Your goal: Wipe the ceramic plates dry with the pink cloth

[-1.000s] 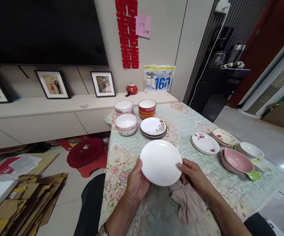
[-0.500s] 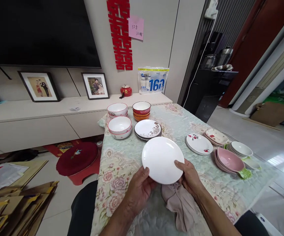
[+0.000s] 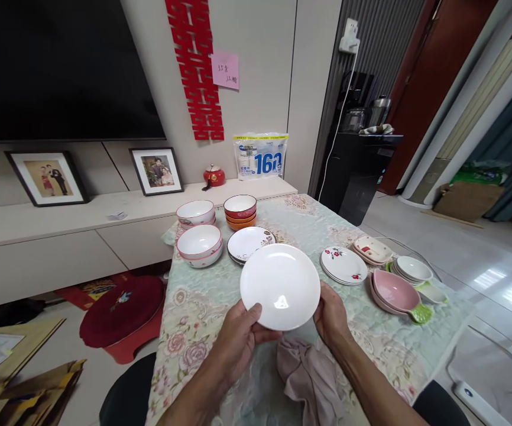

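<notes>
A plain white plate [image 3: 280, 281] is held up over the near part of the table, its face toward me. My left hand [image 3: 240, 334] is closed on the lower left edge, thumb on top and fingers underneath. At the right edge my right hand [image 3: 330, 313] also holds the plate, its fingers partly hidden behind the rim. Just below the plate lies a crumpled greyish-pink cloth [image 3: 307, 376] on the tablecloth. Behind it, a stack of brown-patterned plates [image 3: 249, 241] is partly covered by the white plate.
Red-rimmed bowls [image 3: 199, 244] and a stack of red and orange bowls [image 3: 240, 212] stand at the back left. Toward the right are flower-patterned plates [image 3: 343, 264], pink leaf-handled bowls [image 3: 395, 290], small white bowls [image 3: 413, 269] and spotted dishes [image 3: 372, 248]. A flowered cloth [image 3: 185, 331] covers the table.
My right thumb has moved off the plate's face to its edge, and the right hand has come away from the cloth. The plate stays held in both hands. The camera view has shifted.
</notes>
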### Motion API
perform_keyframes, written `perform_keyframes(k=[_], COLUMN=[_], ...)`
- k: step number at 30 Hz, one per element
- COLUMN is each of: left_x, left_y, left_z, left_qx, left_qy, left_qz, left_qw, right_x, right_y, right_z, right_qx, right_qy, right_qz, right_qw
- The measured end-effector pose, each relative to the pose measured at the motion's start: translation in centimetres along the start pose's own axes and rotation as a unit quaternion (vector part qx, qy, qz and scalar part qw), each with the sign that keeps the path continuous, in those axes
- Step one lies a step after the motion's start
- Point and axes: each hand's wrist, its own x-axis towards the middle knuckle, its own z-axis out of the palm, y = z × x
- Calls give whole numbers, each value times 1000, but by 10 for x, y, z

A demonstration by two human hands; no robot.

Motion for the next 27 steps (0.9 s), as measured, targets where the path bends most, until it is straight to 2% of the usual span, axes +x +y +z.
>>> perform_keyframes(k=[3, 5, 6, 8, 9, 11, 15, 19, 27], left_x=[18, 35, 45, 67, 79, 105, 162, 212, 276], left_y=[10, 14, 14, 15, 16, 16, 16, 10, -26], left_z=[19, 37, 47, 68, 79, 99, 131, 153, 182], left_qx=[9, 13, 16, 17, 17, 23, 31, 41, 55], left_qy=[-8, -10, -8, -6, -9, -5, 2, 8, 2], left_qz=[3, -5, -8, 3, 6, 3, -5, -15, -84], left_qw=[1000, 1000, 1000, 1000, 1000, 1000, 1000, 999, 995], right_x=[13, 20, 24, 30, 33, 36, 38, 38, 34], right_y=[11, 16, 18, 19, 19, 19, 16, 13, 28], right_z=[2, 9, 14, 22, 26, 29, 29, 30, 30], right_qx=[-138, -207, -263, -400, -453, -503, -517, -532, -536], right_qy=[-60, -102, -128, -172, -185, -192, -202, -204, -221], right_qz=[-39, -92, -138, -213, -230, -223, -211, -209, -191], right_qw=[988, 969, 946, 875, 841, 813, 805, 794, 792])
